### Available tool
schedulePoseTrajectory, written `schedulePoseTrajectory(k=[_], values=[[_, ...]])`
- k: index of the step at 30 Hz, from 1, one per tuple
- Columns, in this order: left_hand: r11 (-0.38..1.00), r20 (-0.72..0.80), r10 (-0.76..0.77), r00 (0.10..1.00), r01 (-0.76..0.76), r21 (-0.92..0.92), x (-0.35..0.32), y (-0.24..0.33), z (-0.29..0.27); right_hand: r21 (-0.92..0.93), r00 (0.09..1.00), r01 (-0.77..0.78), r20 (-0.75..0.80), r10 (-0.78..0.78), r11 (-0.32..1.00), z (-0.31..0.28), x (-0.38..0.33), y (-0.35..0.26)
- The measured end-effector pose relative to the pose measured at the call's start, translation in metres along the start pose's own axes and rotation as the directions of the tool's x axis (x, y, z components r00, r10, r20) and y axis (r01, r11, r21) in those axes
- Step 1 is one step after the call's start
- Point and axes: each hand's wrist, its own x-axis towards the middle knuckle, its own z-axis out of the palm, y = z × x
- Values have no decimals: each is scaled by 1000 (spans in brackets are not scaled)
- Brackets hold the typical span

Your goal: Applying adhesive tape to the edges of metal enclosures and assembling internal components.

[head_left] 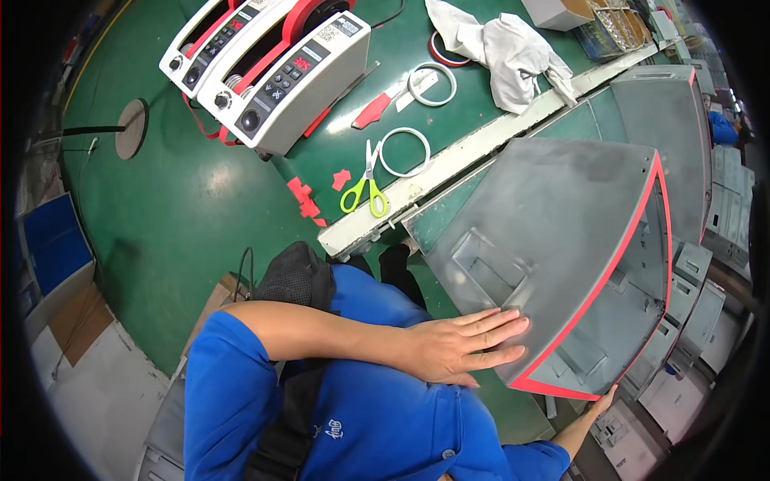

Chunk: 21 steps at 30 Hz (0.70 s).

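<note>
A large grey moulded housing [561, 204] tilts in front of me, red tape [561, 391] running along the rim of its open side. My left hand [465, 345] lies on the outer face near the lower corner, fingers stretched out and spread. Below that corner, my right hand [603, 399] grips the taped rim from underneath; most of its fingers are hidden. A recessed rectangular pocket [491, 268] shows in the housing's face, above my left hand. The inside of the housing is partly visible through the taped opening.
Beyond a pale rail [449, 172] lie green-handled scissors [369, 188], a white tape ring [406, 131], red tape scraps [303, 200] and a white cloth [513, 60]. A white tape dispenser [293, 88] stands at the upper left. Another grey housing [666, 144] is at the right.
</note>
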Motion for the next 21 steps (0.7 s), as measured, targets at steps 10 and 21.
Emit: schedulePoseTrajectory(k=[10,21], values=[[996,-94,3,996,5,89,-1,-4,14,-49,992,81,98,-76,995,-14,16,10],[999,-90,-21,996,24,38,-1,3,14,2,984,158,86,-157,988,-27,-10,24]])
